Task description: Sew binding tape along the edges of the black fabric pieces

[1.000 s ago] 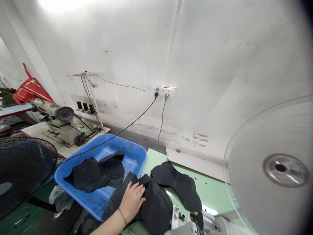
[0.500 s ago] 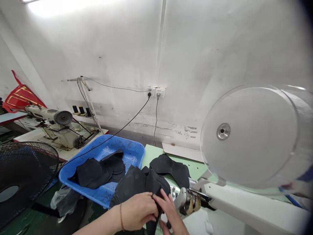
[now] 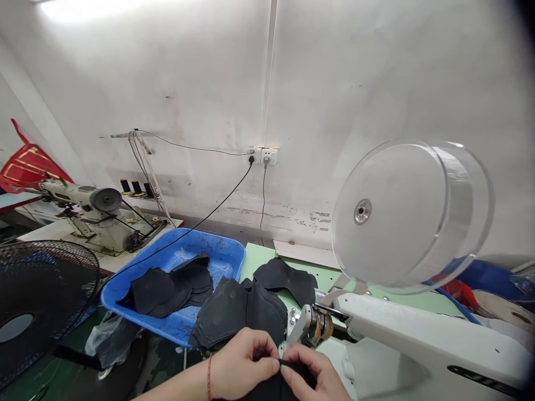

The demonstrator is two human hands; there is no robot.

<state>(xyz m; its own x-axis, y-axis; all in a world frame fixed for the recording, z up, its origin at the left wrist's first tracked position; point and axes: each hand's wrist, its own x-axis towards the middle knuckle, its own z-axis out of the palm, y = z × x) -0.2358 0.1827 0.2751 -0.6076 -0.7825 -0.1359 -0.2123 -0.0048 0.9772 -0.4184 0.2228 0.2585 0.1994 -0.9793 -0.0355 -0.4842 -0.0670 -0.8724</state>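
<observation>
Low in the view, my left hand (image 3: pixel 247 365) pinches a black fabric piece (image 3: pixel 267 389) between thumb and fingers. My right hand (image 3: pixel 311 374) grips the same piece close beside it, the two thumb tips almost meeting. The lower part of the piece runs out of the picture. Just beyond my hands stands the head of a white sewing machine (image 3: pixel 376 317), its needle area partly hidden by my fingers. Stacked black fabric pieces (image 3: pixel 225 312) lie left of the machine head, and another black piece (image 3: pixel 286 277) rests on the green table behind it.
A blue plastic tub (image 3: pixel 179 236) with black pieces stands to the left. A black fan (image 3: pixel 45 301) is at the far left, before an older sewing machine (image 3: pixel 100 214). A clear round reel (image 3: pixel 397 217) rises above the white machine. A black cord (image 3: pixel 217 209) crosses the tub.
Both hands have shifted slightly right and down, now pinching the black piece with thumbs side by side; before, the right fingers were spread over it. The view has turned a little right.
</observation>
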